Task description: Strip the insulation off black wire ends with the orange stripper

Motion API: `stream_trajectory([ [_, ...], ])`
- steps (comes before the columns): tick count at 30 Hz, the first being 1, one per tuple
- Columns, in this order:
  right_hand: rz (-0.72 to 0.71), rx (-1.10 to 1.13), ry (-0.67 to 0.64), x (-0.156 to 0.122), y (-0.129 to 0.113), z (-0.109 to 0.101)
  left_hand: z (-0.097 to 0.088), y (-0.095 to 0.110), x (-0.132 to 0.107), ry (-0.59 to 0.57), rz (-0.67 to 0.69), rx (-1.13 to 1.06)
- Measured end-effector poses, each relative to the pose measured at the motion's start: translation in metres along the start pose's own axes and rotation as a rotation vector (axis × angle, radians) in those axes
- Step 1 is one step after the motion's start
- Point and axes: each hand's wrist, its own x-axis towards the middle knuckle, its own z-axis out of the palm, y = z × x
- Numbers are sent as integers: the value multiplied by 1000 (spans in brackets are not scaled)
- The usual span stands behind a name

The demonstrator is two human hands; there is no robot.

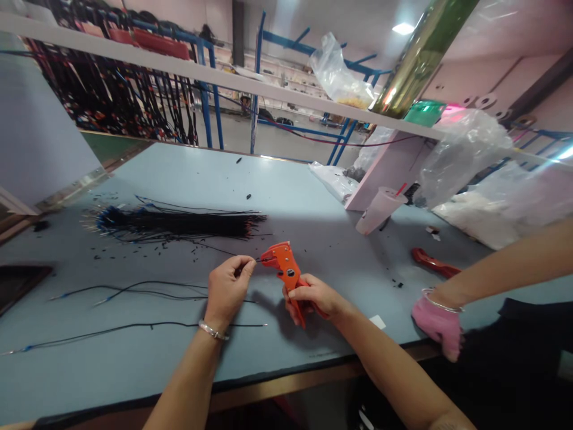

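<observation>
My left hand pinches a thin black wire near its end, with the wire running back left toward the bundle. The wire's tip is at the jaws of an orange wire stripper; whether the jaws grip it I cannot tell. My right hand is wrapped round the stripper's handles. Left of my left hand, several loose black wires with blue-and-metal ends lie on the table. Behind them rests a thick bundle of black wires, its blue terminal ends pointing left.
A co-worker's pink-gloved hand rests at the table's right edge, near a red-handled tool. A white cup with a straw stands behind. Black scraps dot the light-blue table. A dark flat object lies at far left.
</observation>
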Motion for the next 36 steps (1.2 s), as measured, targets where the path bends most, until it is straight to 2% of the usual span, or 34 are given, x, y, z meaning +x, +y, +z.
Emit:
stream_trajectory([
  [6,4,-19,20,3,5,1,0,-3,0,0,-5,24],
  [11,-65,9,126,8,10,1,1,-5,1,-14,-11,64],
  [19,-43,54,117,10,12,-2,1,-10,2,-28,-16,100],
  [30,-26,118,112,10,10,-3,1,-9,1,10,-4,169],
  [36,5,183,100,10,8,-6,-1,-8,0,33,49,183],
])
